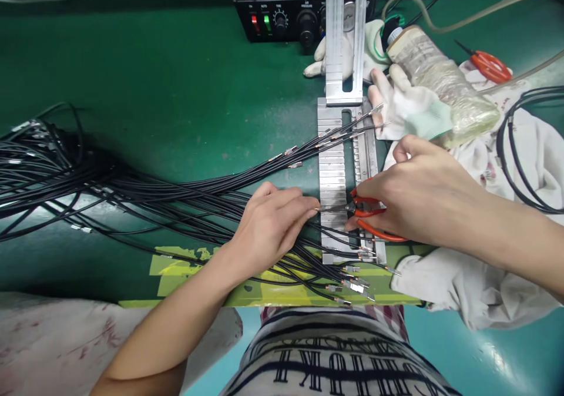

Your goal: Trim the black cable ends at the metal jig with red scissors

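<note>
My right hand (pixel 408 187) grips red-handled snips (pixel 372 212) over a slotted metal fixture (pixel 332 175), jaws pointing left. Left of the fixture, my left hand (pixel 277 220) is closed in a pinch, fingertips close to the jaws. A thin black cable appears to be between those fingers, though its end is mostly hidden. Many black cables (pixel 198 193) run from the left beneath and past my left hand. One group lies across the fixture's far part. Other cable ends with metal terminals (pixel 355 286) lie at the near table edge.
A black control box (pixel 304 17) stands at the back, behind an upright metal bracket (pixel 335 43). To the right are white gloves (pixel 412 105), a plastic-wrapped bottle (pixel 445 73), another red-handled tool (pixel 489 66), white cloth (pixel 476 284) and coiled black cable (pixel 513 155).
</note>
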A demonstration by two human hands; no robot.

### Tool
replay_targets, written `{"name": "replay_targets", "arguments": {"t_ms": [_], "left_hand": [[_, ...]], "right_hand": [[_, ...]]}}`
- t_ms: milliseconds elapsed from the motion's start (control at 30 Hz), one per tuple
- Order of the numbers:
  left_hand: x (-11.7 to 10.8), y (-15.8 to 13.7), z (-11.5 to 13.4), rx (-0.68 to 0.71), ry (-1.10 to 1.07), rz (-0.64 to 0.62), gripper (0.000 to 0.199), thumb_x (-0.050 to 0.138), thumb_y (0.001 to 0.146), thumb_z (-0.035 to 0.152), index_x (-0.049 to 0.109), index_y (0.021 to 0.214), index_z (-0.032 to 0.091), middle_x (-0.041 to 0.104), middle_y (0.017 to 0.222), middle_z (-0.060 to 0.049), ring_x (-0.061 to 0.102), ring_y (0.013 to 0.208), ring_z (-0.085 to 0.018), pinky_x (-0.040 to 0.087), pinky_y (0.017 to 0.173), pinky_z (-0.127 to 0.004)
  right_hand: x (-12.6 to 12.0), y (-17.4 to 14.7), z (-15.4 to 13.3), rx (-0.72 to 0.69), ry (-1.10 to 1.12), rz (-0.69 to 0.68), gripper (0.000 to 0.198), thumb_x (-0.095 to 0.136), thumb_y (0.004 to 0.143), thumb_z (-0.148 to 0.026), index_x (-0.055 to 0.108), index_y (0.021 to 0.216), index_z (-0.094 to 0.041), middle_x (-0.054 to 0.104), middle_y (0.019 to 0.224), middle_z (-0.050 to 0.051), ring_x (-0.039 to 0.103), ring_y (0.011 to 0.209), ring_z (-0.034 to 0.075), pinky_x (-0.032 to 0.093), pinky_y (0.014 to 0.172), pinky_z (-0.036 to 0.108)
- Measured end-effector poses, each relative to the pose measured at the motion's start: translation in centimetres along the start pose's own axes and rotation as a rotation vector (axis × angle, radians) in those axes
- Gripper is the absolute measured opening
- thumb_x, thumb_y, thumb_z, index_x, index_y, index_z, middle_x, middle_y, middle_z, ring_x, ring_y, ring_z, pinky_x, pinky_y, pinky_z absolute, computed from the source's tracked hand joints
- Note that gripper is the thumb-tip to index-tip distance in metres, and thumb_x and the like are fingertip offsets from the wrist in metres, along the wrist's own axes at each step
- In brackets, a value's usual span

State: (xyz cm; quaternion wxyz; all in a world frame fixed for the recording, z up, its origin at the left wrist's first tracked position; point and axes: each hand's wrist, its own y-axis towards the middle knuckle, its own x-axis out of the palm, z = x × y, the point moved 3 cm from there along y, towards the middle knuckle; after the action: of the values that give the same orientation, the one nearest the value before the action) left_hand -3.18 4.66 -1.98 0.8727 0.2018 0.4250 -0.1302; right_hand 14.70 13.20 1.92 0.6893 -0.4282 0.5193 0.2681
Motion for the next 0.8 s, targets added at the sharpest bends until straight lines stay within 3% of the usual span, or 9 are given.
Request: {"name": "replay_targets", "arguments": {"t_ms": [333,533,700,733,800], "left_hand": [[0.2,-0.2,-0.4,-0.006,-0.141,0.025,0.015,0.054,0.096,0.014,0.067,0.102,0.011,0.067,0.079,-0.004,0.052,0.063,-0.012,0.033,0.070,-0.032],[-0.1,0.0,-0.5,-0.053,-0.232,0.004,0.015,0.054,0.097,0.016,0.068,0.102,0.012,0.068,0.080,-0.003,0.055,0.066,-0.013,0.035,0.072,-0.032],[-0.2,0.2,-0.5,-0.111,-0.409,-0.257,0.015,0.060,0.094,0.020,0.073,0.099,0.018,0.066,0.095,-0.006,0.062,0.087,-0.017,0.045,0.079,-0.029],[-0.3,0.3,-0.7,-0.126,-0.455,-0.239,0.014,0.061,0.093,0.021,0.074,0.097,0.019,0.066,0.095,-0.006,0.063,0.087,-0.017,0.047,0.078,-0.028],[-0.9,0.5,-1.9,-0.175,-0.424,-0.022,0.014,0.061,0.093,0.023,0.073,0.092,0.018,0.068,0.091,-0.006,0.063,0.085,-0.017,0.049,0.078,-0.028]], "right_hand": [[1.3,0.2,0.7,-0.041,0.299,0.006,0.041,0.058,0.082,-0.054,0.057,0.055,-0.023,0.039,0.044,-0.003,0.032,0.054,0.015,0.025,0.065,0.028],[2.5,0.4,0.9,-0.026,0.545,-0.014,0.051,0.058,0.083,-0.057,0.042,0.051,-0.021,0.026,0.046,-0.006,0.021,0.051,0.012,0.021,0.057,0.027],[3.7,-0.9,2.0,0.040,0.702,0.080,0.054,0.060,0.083,-0.058,0.035,0.054,-0.021,0.022,0.051,-0.008,0.019,0.052,0.011,0.022,0.055,0.027],[4.1,-1.2,2.2,0.028,0.715,0.097,0.054,0.061,0.083,-0.058,0.034,0.055,-0.021,0.021,0.050,-0.008,0.020,0.051,0.010,0.023,0.055,0.026],[4.8,-1.7,2.4,0.015,0.734,0.126,0.053,0.063,0.083,-0.055,0.034,0.056,-0.021,0.020,0.051,-0.009,0.018,0.051,0.010,0.023,0.055,0.027]]}}
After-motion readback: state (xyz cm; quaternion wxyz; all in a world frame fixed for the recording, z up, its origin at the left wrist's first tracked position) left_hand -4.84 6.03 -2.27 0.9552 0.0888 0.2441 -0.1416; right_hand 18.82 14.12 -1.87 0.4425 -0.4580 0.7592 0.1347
